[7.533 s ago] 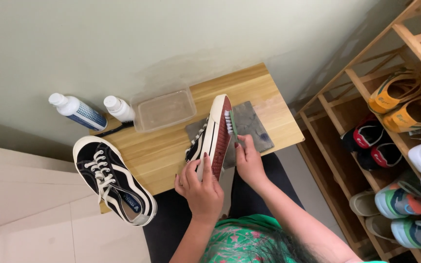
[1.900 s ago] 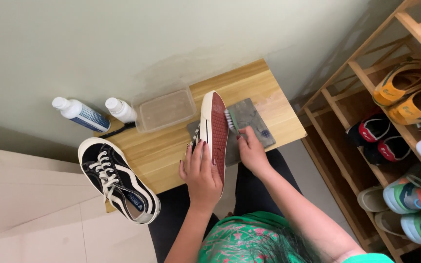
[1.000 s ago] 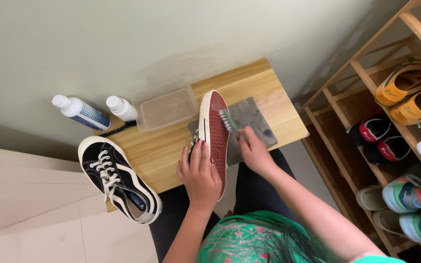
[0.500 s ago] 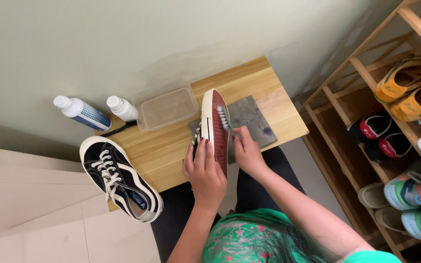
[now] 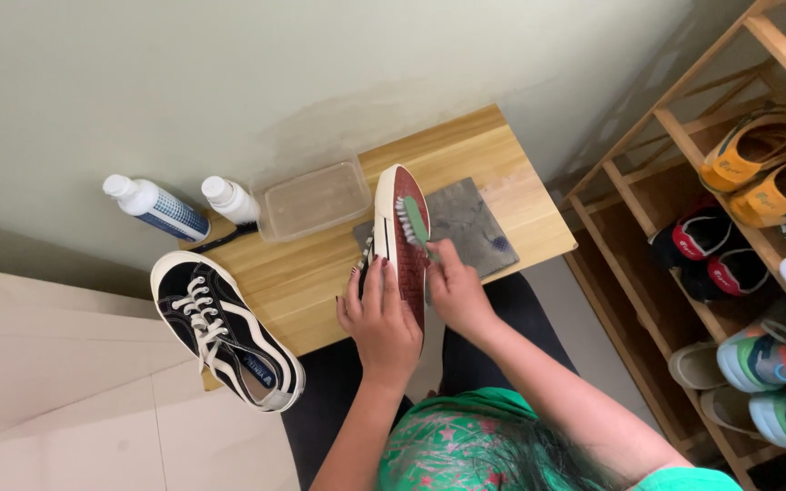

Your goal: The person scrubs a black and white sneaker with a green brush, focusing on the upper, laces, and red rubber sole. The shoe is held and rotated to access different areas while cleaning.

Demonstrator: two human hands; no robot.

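The left hand (image 5: 379, 318) wraps its grip around the heel end of a sneaker (image 5: 400, 238), fingers curled over the white sidewall, and tips the shoe on its side so that the reddish-brown sole faces up and to the right. The toe points away toward the wall, over the middle of the wooden tabletop (image 5: 316, 282). The right hand (image 5: 452, 289) is closed tight on the handle of a small green brush (image 5: 414, 222) (white bristles, just visible), and the bristles press onto the forward half of that sole.

Under the shoe and just to its right lies a grey cloth (image 5: 470, 225), flat on the tabletop, partly hidden by the sneaker. Beyond the toe sits a clear plastic tub (image 5: 311, 199), close to the wall. Left of the tub stand two white bottles, a shorter one (image 5: 228, 200) near the tub and a taller one with a blue label (image 5: 154, 207) further left; a dark stick-like thing lies at their base, too small to make out.

The second sneaker (image 5: 226, 331), black with white laces and a white sole rim, rests upright at the left edge of the tabletop, well apart from both hands. On the right, a wooden shoe rack (image 5: 675, 136) holds yellow, red-and-black and green-and-orange shoes.
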